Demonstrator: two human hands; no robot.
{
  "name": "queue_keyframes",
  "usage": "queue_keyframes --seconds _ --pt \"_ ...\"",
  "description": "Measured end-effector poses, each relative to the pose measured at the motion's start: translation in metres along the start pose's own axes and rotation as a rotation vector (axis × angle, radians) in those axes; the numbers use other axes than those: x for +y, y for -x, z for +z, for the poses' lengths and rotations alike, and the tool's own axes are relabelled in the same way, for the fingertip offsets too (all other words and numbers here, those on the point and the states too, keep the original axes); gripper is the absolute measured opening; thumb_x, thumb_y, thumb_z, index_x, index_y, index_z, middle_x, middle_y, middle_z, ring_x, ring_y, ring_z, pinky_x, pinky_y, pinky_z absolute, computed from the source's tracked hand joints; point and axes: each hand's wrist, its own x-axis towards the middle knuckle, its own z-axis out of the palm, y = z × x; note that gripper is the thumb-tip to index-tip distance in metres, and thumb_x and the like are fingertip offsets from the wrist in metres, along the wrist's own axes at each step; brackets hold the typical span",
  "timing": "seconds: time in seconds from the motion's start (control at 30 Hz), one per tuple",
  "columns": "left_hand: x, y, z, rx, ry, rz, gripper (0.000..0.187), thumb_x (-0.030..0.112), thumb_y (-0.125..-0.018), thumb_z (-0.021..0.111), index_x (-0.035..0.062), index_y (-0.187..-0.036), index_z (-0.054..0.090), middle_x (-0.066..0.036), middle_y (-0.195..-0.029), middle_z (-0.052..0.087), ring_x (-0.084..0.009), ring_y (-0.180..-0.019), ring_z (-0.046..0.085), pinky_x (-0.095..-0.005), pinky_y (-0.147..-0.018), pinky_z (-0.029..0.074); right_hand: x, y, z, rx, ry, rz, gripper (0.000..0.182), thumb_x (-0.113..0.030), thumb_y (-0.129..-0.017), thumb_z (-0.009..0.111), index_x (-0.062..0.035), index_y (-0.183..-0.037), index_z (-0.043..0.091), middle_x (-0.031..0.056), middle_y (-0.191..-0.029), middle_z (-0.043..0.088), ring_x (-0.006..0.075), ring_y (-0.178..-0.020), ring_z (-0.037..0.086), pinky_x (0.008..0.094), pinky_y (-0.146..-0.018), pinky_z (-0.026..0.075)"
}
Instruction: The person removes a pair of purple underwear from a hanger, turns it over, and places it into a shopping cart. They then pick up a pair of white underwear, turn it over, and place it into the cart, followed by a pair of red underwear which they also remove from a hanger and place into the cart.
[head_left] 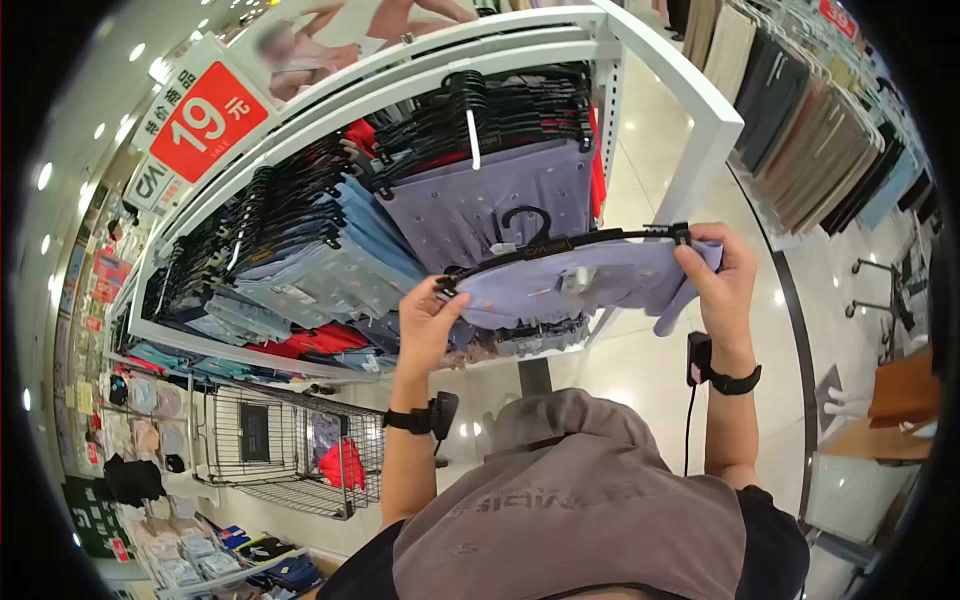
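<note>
A lavender patterned garment (620, 278) hangs from a black clip hanger (560, 243) held up in front of the rack. My left hand (430, 315) pinches the hanger's left end and the garment's edge between thumb and fingers. At the other end, my right hand (718, 272) is closed around the garment's corner beside the right clip. The hanger's hook stands up at its middle. Just behind it, similar purple garments (455, 205) hang on the white rack (665, 60), with grey-blue patterned ones (335, 280) to their left.
A wire shopping cart (260, 440) holding a red item (342, 464) stands at lower left. A red price sign (208, 122) is on the rack's upper left. Trousers (815, 150) hang on another rack at upper right. Packaged goods (185, 550) lie at bottom left.
</note>
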Motion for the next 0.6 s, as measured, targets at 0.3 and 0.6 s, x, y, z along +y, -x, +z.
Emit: queue_keyframes --seconds 0.3,0.6 --pt "0.086 -0.062 -0.013 0.020 -0.205 0.212 0.030 -0.002 -0.089 0.064 -0.0036 -0.118 0.059 -0.003 -0.102 0.061 -0.0062 -0.086 0.055 -0.0204 -0.077 0.044 0.021 -0.014 0.041 0.088 0.298 0.024 0.022 -0.014 -0.088 0.070 0.0014 -0.099 0.059 0.0061 -0.073 0.058 0.0083 -0.063 0.051 0.0237 -0.057 0.043" --pt "0.090 -0.093 -0.031 0.122 -0.245 0.294 0.031 0.001 -0.090 0.064 -0.0009 -0.120 0.060 0.003 -0.096 0.056 -0.0013 -0.079 0.046 -0.0159 -0.070 0.038 0.027 -0.057 0.077 0.136 0.215 -0.085 0.023 -0.018 -0.088 0.069 0.0019 -0.095 0.060 0.0031 -0.071 0.057 0.0082 -0.063 0.046 0.0248 -0.058 0.040"
